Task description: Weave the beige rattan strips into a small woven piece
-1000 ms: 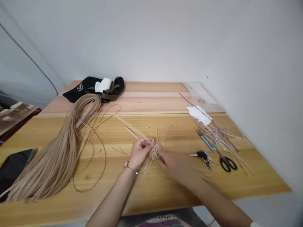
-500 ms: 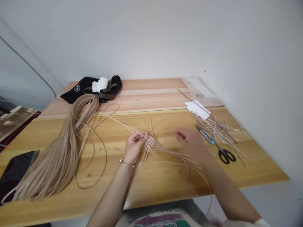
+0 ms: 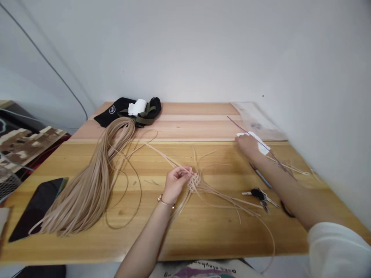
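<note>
Woven knot (image 3: 194, 181) sits mid-surface (image 3: 203, 227), its left edge still pinched by the left hand (image 3: 176, 181). Half a second ago the right hand (image 3: 246, 146) hovered just right of the knot. Now it lies far right of it on one white paper (image 3: 262, 147), its grip too blurred to tell. One strand bundle (image 3: 92, 181) lies left of the knot and one key set (image 3: 259, 194) lies right of it.

Pale wooden table (image 3: 203, 235) against plain white walls (image 3: 185, 50)
</note>
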{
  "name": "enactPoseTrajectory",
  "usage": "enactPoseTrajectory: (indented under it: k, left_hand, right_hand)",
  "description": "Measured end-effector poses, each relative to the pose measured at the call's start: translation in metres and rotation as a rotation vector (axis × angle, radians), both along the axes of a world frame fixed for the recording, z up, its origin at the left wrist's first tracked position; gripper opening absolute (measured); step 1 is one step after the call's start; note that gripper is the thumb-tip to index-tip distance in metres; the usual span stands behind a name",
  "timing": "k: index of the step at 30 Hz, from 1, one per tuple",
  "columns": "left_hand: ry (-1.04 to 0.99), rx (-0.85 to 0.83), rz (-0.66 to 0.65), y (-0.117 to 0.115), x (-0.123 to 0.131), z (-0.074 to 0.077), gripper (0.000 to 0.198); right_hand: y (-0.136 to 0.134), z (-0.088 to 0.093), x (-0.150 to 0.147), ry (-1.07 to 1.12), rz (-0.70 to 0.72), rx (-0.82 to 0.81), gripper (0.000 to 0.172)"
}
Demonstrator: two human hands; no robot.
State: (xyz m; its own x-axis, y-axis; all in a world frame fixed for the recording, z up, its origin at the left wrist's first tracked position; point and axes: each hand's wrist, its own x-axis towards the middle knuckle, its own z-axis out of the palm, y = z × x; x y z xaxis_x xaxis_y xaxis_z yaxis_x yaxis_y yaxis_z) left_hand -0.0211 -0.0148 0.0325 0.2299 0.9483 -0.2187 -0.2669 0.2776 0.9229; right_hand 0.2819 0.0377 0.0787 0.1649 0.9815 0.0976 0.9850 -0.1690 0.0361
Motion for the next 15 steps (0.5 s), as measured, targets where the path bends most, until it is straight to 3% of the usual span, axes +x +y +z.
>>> enactPoseTrajectory:
  k: [6, 9, 12, 15]
  left_hand:
    - [-0.038, -0.022, 0.001, 0.0, 0.0, 0.0, 0.027]
    - [-0.041, -0.016, -0.002, 0.0, 0.001, -0.001, 0.027]
    - [-0.035, -0.006, -0.007, 0.0, 0.001, -0.002, 0.026]
    - [-0.031, 0.002, -0.007, 0.0, 0.001, -0.003, 0.025]
  right_hand:
    - [-0.011, 0.068, 0.012, -0.212, -0.136, 0.139, 0.028]
    - [-0.028, 0.095, 0.003, -0.273, -0.222, 0.414, 0.03]
    - [-0.047, 0.112, -0.011, -0.252, -0.187, 0.59, 0.032]
    - [-0.061, 0.115, -0.022, -0.184, -0.151, 0.714, 0.032]
